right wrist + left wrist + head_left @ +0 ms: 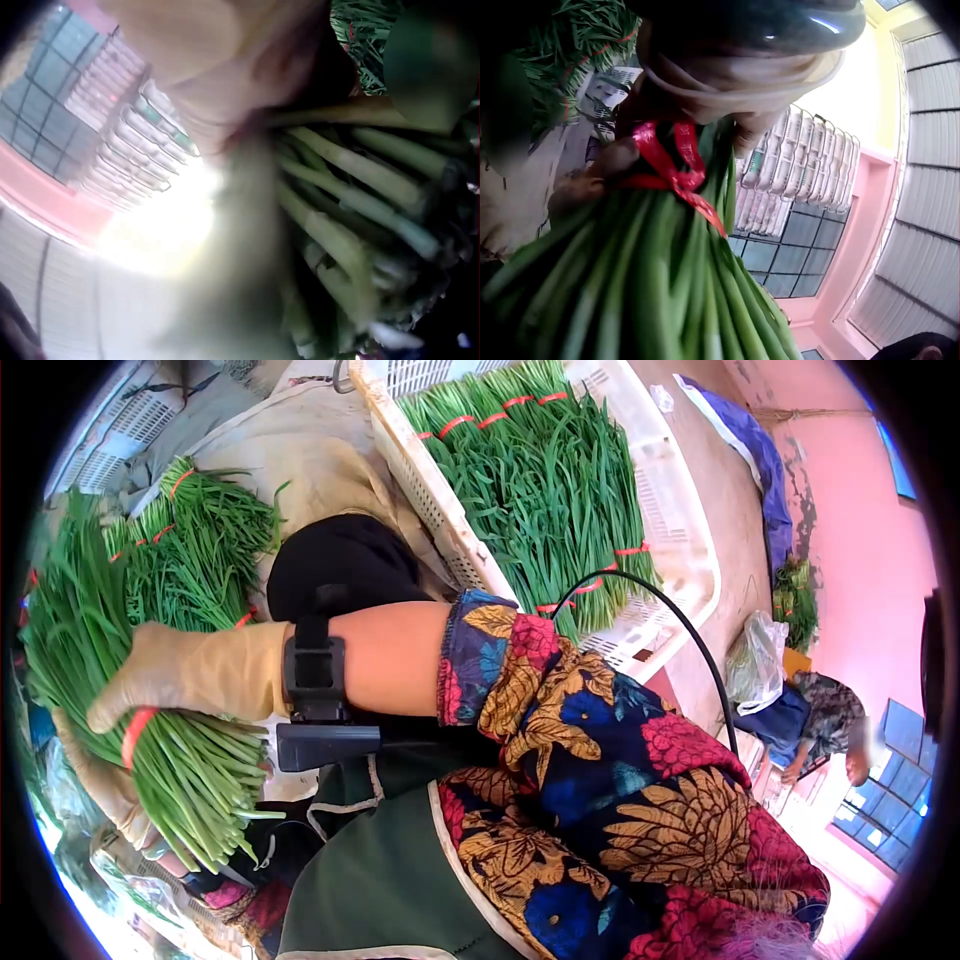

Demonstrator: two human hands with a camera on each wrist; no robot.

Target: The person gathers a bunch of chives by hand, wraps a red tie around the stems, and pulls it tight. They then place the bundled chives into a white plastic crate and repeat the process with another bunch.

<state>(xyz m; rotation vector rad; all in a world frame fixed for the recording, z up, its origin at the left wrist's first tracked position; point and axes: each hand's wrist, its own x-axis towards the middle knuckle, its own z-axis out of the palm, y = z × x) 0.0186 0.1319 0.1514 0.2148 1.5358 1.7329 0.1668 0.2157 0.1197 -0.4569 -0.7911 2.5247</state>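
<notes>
With the bunch (195,770) across both hands, the gloved right hand (178,672) curls over its upper side, partly closed, thumb near the red band (137,736). Below, the left hand (103,780) grips it too, fingers wrapped close to the band — though the bunch hides part of that hand. Leaves point away, stems towards the apron (380,870). More tied greens (205,565) lie nearby — others fill the white crate (683,495).
</notes>
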